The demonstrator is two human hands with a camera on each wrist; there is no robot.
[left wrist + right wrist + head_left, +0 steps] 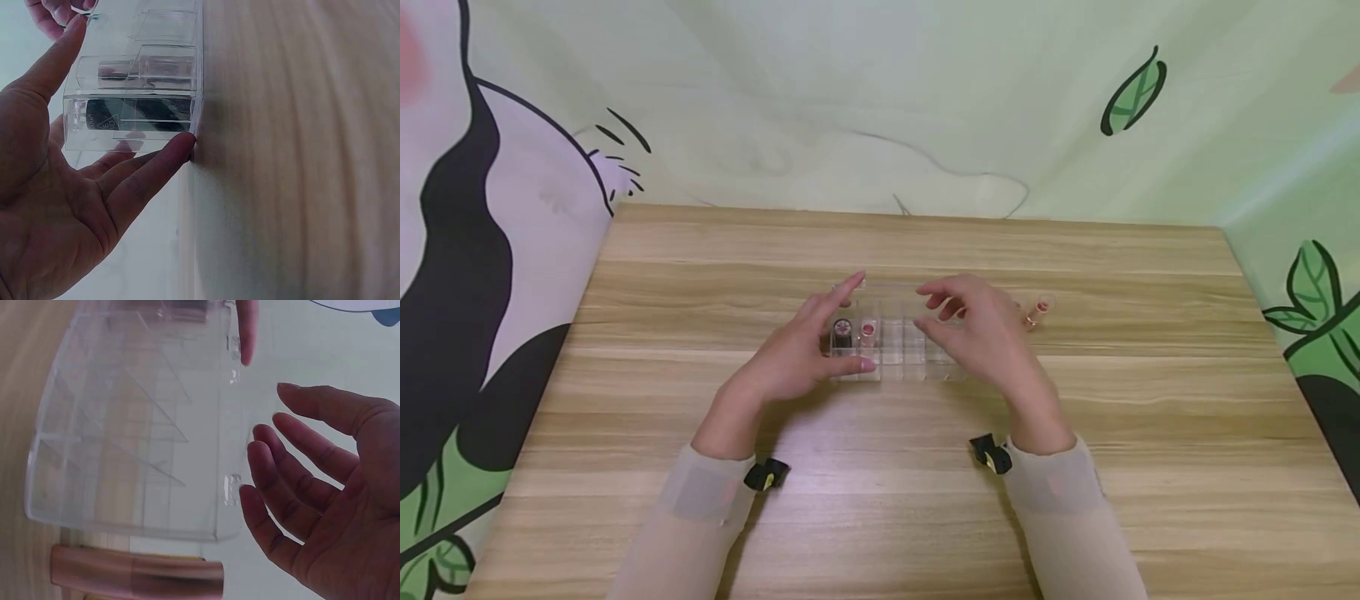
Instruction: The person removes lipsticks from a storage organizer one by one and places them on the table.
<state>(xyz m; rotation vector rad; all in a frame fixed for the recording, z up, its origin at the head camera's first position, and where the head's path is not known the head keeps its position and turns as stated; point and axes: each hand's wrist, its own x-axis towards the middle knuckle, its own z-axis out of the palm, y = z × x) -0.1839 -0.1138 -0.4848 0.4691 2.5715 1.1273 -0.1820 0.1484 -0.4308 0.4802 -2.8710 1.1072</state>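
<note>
A clear plastic organizer (891, 354) with divided compartments stands on the table in the head view. My left hand (793, 350) holds its left end, thumb along the front and fingers toward the back. In the two leftmost compartments stand a black lipstick tube (842, 337) and a pink lipstick (868, 333). Over the organizer's right part hovers my right hand (985, 333), fingers loosely bent and nothing between them. The right wrist view has this hand (325, 475) beside the organizer's clear hinges (232, 489).
Right of the organizer, a rose-gold lipstick (1037, 311) stands on the table, with another partly hidden behind my right hand. The wood-grain table (880, 500) meets a printed cloth backdrop (925, 108) at the rear. Small black devices (767, 475) sit at both wrists.
</note>
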